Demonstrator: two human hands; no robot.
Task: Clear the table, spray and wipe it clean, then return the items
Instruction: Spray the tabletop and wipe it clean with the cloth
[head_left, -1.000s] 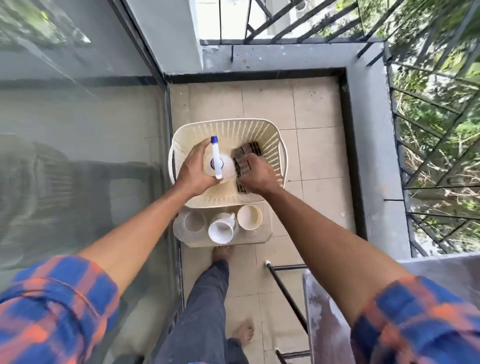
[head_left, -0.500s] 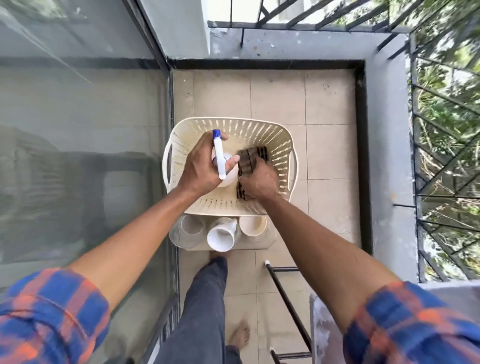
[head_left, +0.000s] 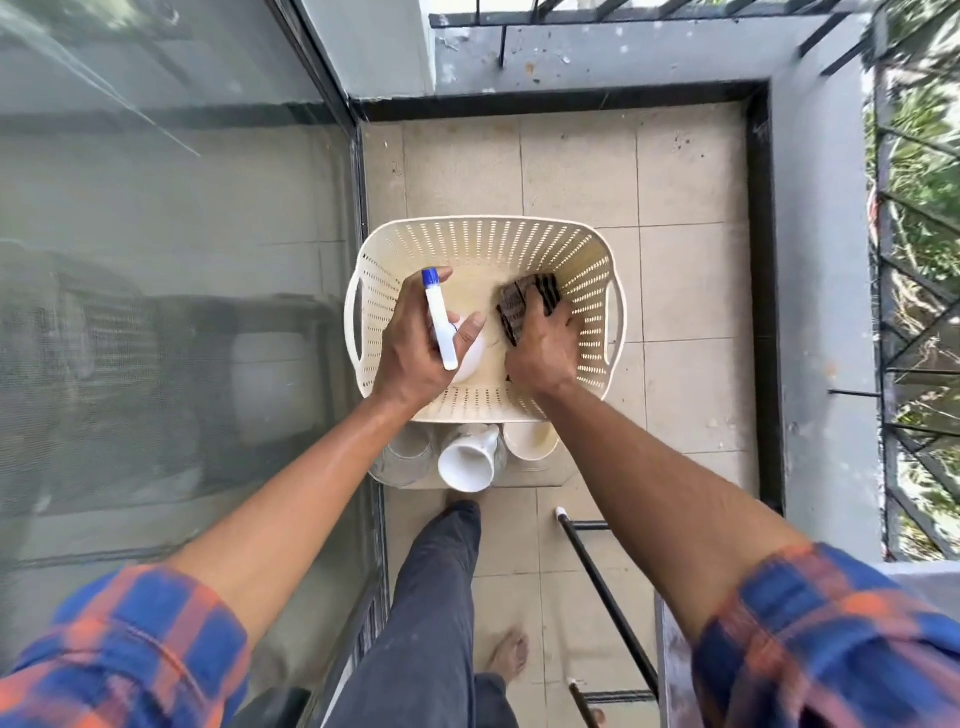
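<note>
A cream perforated basket (head_left: 485, 241) stands on the tiled balcony floor. Both my hands are inside it. My left hand (head_left: 413, 348) grips a white spray bottle (head_left: 440, 325) with a blue nozzle tip, its body mostly hidden under the hand. My right hand (head_left: 545, 348) is closed on a dark striped cloth (head_left: 524, 304) near the basket's right side. Just below the basket, a tray (head_left: 540, 475) on the floor holds a clear glass (head_left: 408, 460), a white mug (head_left: 467, 462) and a cream cup (head_left: 530, 441).
A glass door (head_left: 171, 312) runs along the left. The grey parapet (head_left: 826, 312) with a metal railing bounds the right and far sides. The table's grey top (head_left: 672, 670) and black legs (head_left: 605, 592) show at lower right. My leg and bare feet stand below the tray.
My hands have lifted slightly inside the basket with the bottle and cloth, and the view has shifted so the basket sits lower in the frame.
</note>
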